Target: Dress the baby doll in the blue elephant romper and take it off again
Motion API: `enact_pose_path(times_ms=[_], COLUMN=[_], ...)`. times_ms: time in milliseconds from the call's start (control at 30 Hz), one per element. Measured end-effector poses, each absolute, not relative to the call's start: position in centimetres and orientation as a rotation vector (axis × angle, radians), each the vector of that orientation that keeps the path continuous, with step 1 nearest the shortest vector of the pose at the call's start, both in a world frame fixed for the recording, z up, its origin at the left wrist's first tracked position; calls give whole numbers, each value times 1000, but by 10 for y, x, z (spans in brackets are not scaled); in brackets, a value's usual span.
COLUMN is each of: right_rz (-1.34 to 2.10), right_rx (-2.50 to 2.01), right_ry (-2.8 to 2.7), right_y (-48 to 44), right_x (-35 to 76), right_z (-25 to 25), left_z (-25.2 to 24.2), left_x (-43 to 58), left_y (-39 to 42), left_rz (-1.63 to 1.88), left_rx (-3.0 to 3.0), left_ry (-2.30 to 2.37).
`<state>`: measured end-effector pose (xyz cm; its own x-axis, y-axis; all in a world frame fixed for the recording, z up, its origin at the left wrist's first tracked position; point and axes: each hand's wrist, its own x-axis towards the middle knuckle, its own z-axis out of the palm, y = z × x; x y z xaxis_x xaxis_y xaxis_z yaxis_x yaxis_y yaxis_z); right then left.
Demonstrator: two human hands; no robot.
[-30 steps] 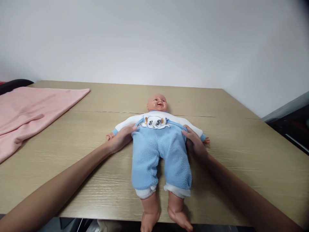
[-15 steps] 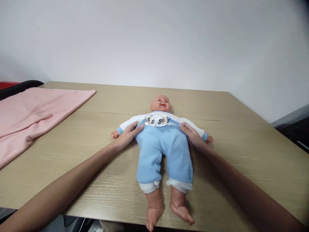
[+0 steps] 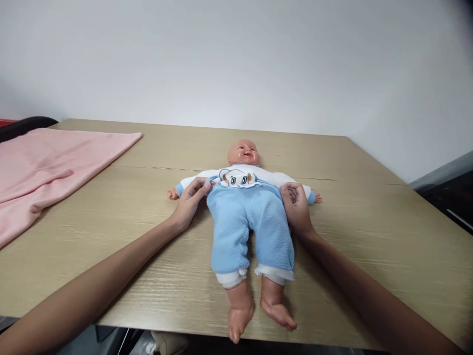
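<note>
Left grip [image 3: 190,199] pinched on blue trousers [image 3: 251,222] waistband, right grip [image 3: 295,207] curled at opposite hip, hold unclear; doll [image 3: 243,152] supine between them

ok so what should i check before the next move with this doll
1. Doll lying flat on its back on the table: ok
2. Left hand pinching the waistband of the blue trousers: ok
3. Right hand gripping the other side: cannot tell, its fingers curl beside the waistband
4. Feet well on the table: not ok, the toes reach the near edge
5. Pink cloth apart from the doll: ok
</note>
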<state>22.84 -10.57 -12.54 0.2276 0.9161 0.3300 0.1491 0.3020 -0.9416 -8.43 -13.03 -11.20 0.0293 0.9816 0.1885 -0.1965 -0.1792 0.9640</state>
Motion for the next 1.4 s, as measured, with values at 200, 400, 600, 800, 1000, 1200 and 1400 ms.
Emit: enact_pose_path(times_ms=[200,400,600,800,1000,1200,1400], right_rz=[524,301,544,724,537,358,493], right_rx=[-1142,-945,-864,-651,-547,-328,-299], right_ry=[-1347,-1945,-2704,-3091,-3148,-3153,-3253], right_y=[-118,-92,-22,11,12,6,12], right_x=[219,157,62,0,0,15,19], right_z=[-102,-35,2,-9,-8,-5,-17], left_z=[-105,-109,-114,-117,-118,-118,-122], left_x=[-80,-74,-76,-78,-78,-77,-77], left_y=[-133,-130,-136,-143,-143,-141,-143], left_rz=[1367,1509,1587,1550,1528,1562,1527], left_rx=[1333,1336,1392,1436,1454,1511,1614], left_ry=[997,1033,997,1037,1013,986,969])
